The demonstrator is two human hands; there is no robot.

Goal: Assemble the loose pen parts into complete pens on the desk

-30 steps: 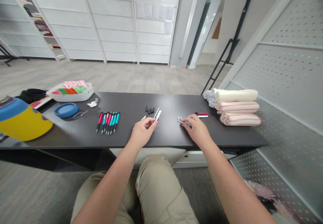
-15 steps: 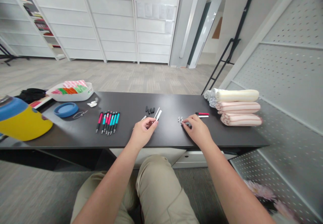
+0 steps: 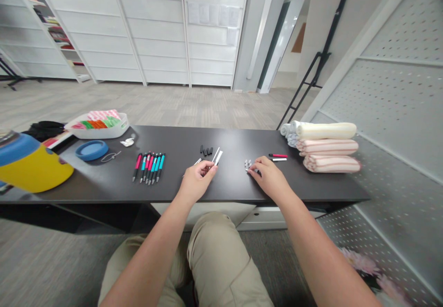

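Observation:
My left hand (image 3: 196, 180) rests on the black table (image 3: 180, 185) with its fingers pinched round a thin pen part. White pen tubes (image 3: 217, 156) and small black caps (image 3: 206, 150) lie just beyond it. My right hand (image 3: 270, 177) lies at the centre right, fingertips pinched at a cluster of tiny silver springs (image 3: 247, 164). A red pen piece (image 3: 278, 155) and a white one (image 3: 278, 159) lie just past that hand. A row of several pink and teal pens (image 3: 149, 162) lies to the left.
Rolled towels (image 3: 327, 148) are stacked at the table's right end. At the left are a white tray of coloured items (image 3: 97, 126), a blue lid (image 3: 91, 150), a yellow and blue container (image 3: 29, 164) and a dark cloth (image 3: 43, 128). White shelving lines the far wall.
Almost nothing differs. My right hand's fingertips have shifted slightly among the springs; my left hand keeps its hold.

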